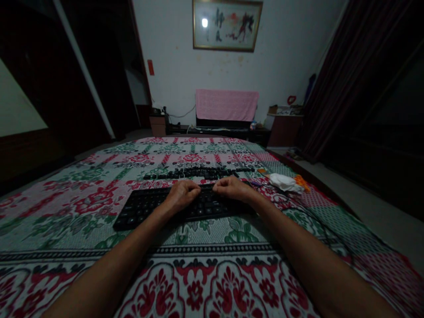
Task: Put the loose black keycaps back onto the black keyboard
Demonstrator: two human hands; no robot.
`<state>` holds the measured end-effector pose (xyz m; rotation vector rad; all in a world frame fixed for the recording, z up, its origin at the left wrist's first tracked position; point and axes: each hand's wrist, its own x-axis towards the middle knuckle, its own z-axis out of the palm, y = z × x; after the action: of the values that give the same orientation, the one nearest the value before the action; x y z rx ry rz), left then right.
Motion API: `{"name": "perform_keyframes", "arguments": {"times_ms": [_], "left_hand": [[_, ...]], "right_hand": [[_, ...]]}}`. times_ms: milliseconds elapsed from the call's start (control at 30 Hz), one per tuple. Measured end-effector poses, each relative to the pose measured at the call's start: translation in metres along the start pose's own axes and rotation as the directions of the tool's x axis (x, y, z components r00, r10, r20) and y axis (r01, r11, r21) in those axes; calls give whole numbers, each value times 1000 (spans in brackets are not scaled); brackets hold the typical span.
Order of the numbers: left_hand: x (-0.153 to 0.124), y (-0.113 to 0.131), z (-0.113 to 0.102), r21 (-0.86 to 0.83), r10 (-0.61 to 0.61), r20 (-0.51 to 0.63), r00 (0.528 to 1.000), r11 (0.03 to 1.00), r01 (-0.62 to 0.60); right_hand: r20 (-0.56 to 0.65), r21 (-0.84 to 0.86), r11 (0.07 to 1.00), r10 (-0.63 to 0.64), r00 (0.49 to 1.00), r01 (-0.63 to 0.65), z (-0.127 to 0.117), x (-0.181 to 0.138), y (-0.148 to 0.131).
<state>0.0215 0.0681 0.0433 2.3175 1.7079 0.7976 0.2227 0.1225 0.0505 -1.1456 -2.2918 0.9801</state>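
A black keyboard [135,213] lies on the patterned bedspread in front of me, and part of it is hidden under my hands and forearms. My left hand [182,193] is over its middle, fingers curled and thumb against them. Just to the right, my right hand [232,188] is also closed in a pinch above the keyboard's back edge. Anything between the fingertips of either hand is too small and dark to make out. Beyond the keyboard, many loose black keycaps [206,173] lie in an uneven row.
The bedspread [195,247] has red and green flowers. To the right lie a crumpled white cloth [281,181], an orange item [302,183] and a dark cable [318,216]. A pink cloth [227,105] covers a screen by the far wall.
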Motion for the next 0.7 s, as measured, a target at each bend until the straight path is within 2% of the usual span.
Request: {"name": "perform_keyframes", "arguments": {"times_ms": [67, 133, 200, 300, 400, 567, 700], "left_hand": [[0, -9, -4, 94, -34, -56, 998, 995, 40], [-1, -17, -6, 203, -69, -43, 997, 976, 76], [-3, -21, -6, 272, -101, -33, 994, 957, 106], [-7, -23, -4, 280, -146, 3, 989, 950, 139], [-8, -25, -3, 267, -161, 34, 986, 953, 147], [-8, -27, -3, 282, -155, 44, 987, 950, 137], [-8, -26, -5, 272, -146, 58, 988, 954, 125]], "right_hand": [[-146, -100, 995, -22, 989, 8, -4, 0, 4], [-298, -220, 975, -87, 950, 21, -7, 1, 10], [-392, -345, 939, -135, 910, -9, -8, 1, 17], [-420, -496, 866, -171, 891, -68, -6, -2, 26], [-431, -565, 816, -168, 886, -120, -5, -6, 29], [-448, -577, 798, -130, 884, -176, -7, -18, 30], [-513, -552, 793, -80, 855, -256, -7, -29, 33]]}}
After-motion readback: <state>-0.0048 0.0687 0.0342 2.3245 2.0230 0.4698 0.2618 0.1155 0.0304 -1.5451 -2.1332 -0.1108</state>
